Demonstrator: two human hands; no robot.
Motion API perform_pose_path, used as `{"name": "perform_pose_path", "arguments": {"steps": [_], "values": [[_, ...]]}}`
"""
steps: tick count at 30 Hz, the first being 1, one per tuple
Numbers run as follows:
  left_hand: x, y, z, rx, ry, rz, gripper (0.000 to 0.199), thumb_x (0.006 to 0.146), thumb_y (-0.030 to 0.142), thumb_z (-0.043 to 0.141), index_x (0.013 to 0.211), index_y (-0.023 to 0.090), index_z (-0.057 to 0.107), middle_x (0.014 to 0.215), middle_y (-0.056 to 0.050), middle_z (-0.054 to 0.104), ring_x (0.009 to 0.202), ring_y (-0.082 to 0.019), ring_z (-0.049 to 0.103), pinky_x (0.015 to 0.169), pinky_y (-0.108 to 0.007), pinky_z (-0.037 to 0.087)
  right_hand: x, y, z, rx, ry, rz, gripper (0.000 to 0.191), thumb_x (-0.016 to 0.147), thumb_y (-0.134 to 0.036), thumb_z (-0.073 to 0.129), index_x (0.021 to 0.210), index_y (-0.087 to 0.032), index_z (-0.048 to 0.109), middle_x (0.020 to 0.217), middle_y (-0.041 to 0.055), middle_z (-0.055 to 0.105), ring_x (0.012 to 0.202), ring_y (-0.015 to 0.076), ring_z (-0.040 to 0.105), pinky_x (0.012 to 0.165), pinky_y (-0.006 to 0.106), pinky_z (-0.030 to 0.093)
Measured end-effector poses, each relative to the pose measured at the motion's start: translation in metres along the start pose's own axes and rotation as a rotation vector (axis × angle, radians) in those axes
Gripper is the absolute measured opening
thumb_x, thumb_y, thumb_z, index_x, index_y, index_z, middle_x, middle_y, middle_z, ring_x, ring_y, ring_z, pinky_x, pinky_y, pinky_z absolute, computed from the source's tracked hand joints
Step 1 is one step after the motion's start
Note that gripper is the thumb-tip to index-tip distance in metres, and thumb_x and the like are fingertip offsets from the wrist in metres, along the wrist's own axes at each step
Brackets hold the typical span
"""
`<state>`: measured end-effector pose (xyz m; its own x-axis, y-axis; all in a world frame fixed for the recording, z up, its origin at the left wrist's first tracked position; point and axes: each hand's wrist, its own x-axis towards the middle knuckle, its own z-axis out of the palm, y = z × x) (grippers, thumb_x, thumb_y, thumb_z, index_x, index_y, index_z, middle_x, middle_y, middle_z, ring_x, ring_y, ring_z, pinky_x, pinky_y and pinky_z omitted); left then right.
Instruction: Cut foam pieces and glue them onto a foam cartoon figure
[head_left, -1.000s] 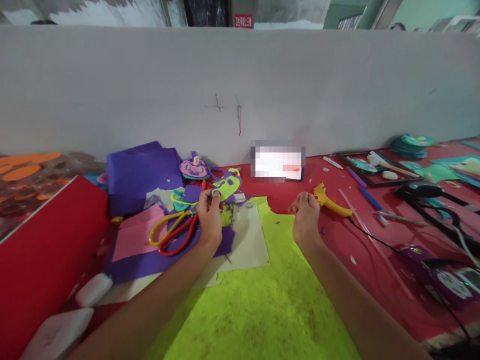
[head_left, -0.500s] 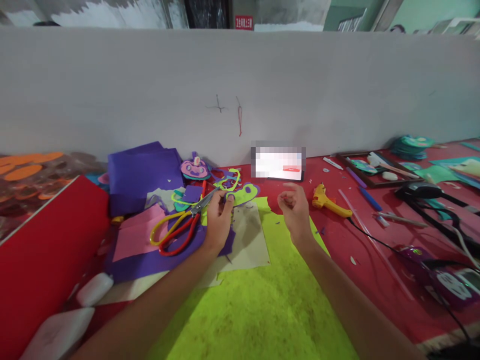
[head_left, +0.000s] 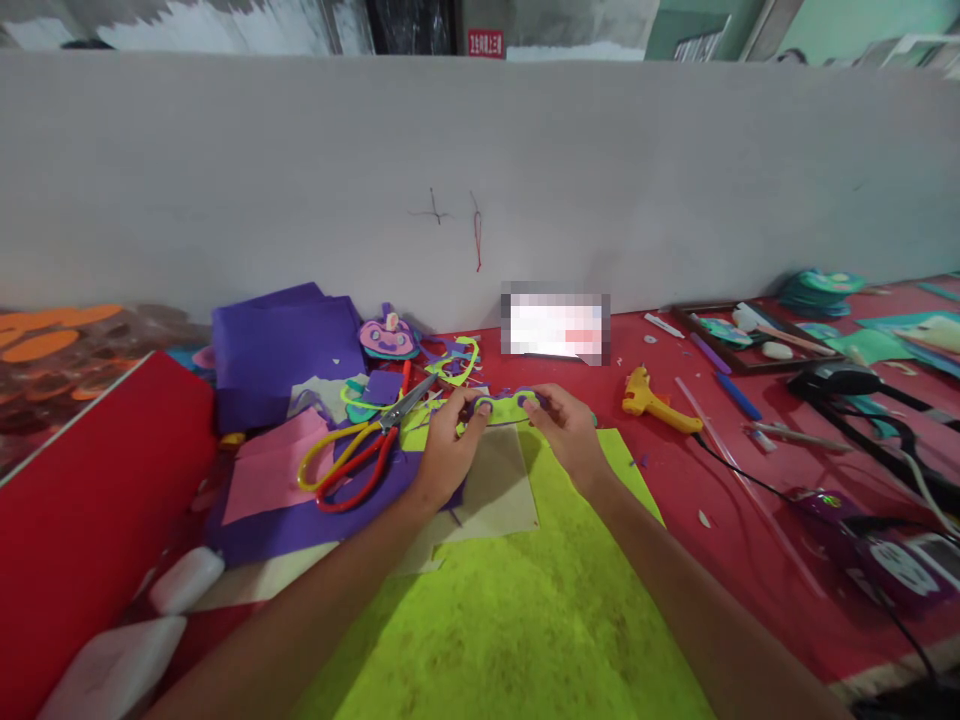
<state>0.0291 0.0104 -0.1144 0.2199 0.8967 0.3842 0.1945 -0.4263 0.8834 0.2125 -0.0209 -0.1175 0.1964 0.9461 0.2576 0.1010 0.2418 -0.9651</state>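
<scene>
A small yellow-green foam cutout (head_left: pixel 508 409) with purple round spots and a purple edge is stretched between my two hands. My left hand (head_left: pixel 454 445) pinches its left end, thumb on the front. At its right end, my right hand (head_left: pixel 566 430) grips it the same way. Beneath the hands lie a beige sheet (head_left: pixel 495 485) and a large yellow-green sheet (head_left: pixel 510 630). Scissors (head_left: pixel 367 440) with one yellow and one red handle rest just left of my left hand, on purple and pink sheets (head_left: pixel 281 468).
A yellow glue gun (head_left: pixel 660 402) with a black cord lies to the right. Behind the hands stands a blurred-out screen (head_left: pixel 556 328). Purple sheets (head_left: pixel 289 350) lean at the back left, near a red box (head_left: pixel 97 540). A brown tray (head_left: pixel 739 365) holds small pieces at the right.
My right hand has moved left and taken hold of the cutout's right end. My left hand keeps its pinch and has shifted slightly right and down.
</scene>
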Motion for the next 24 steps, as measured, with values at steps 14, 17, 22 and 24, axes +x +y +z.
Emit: {"name": "perform_pose_path", "arguments": {"steps": [14, 17, 22, 24], "values": [[0.0017, 0.0001, 0.0012, -0.086, -0.002, -0.074, 0.021, 0.096, 0.042, 0.06, 0.098, 0.021, 0.066, 0.09, -0.002, 0.068, 0.081, -0.017, 0.063, 0.074, -0.027, 0.049, -0.001, -0.0009, -0.0045, -0.116, 0.035, -0.046, 0.03, 0.09, -0.047, 0.068, 0.075, -0.022, 0.062, 0.066, -0.0022, 0.05, 0.062, 0.0154, 0.045, 0.057, 0.028, 0.035], [0.002, -0.0001, 0.0018, -0.057, -0.03, -0.053, 0.02, 0.094, 0.04, 0.064, 0.094, 0.02, 0.067, 0.087, -0.002, 0.069, 0.08, -0.017, 0.063, 0.074, -0.027, 0.049, -0.0012, 0.0001, -0.004, -0.137, 0.028, -0.064, 0.029, 0.09, -0.046, 0.068, 0.075, -0.022, 0.062, 0.066, -0.0023, 0.051, 0.061, 0.0152, 0.046, 0.057, 0.028, 0.035], [0.0024, -0.0006, 0.0017, -0.009, -0.044, -0.037, 0.02, 0.093, 0.039, 0.064, 0.089, 0.019, 0.067, 0.083, -0.001, 0.068, 0.074, -0.015, 0.06, 0.07, -0.026, 0.047, -0.0015, 0.0, -0.0038, -0.156, 0.02, -0.07, 0.026, 0.091, -0.044, 0.067, 0.077, -0.022, 0.064, 0.067, -0.0012, 0.054, 0.063, 0.0162, 0.049, 0.059, 0.028, 0.037], [0.0025, -0.0009, 0.0015, 0.003, -0.046, -0.031, 0.021, 0.094, 0.039, 0.063, 0.089, 0.019, 0.066, 0.082, -0.001, 0.068, 0.074, -0.015, 0.059, 0.07, -0.026, 0.046, -0.0014, -0.0015, -0.0037, -0.163, 0.024, -0.071, 0.026, 0.09, -0.044, 0.067, 0.076, -0.022, 0.064, 0.066, -0.0009, 0.055, 0.063, 0.0165, 0.049, 0.059, 0.028, 0.038]]}}
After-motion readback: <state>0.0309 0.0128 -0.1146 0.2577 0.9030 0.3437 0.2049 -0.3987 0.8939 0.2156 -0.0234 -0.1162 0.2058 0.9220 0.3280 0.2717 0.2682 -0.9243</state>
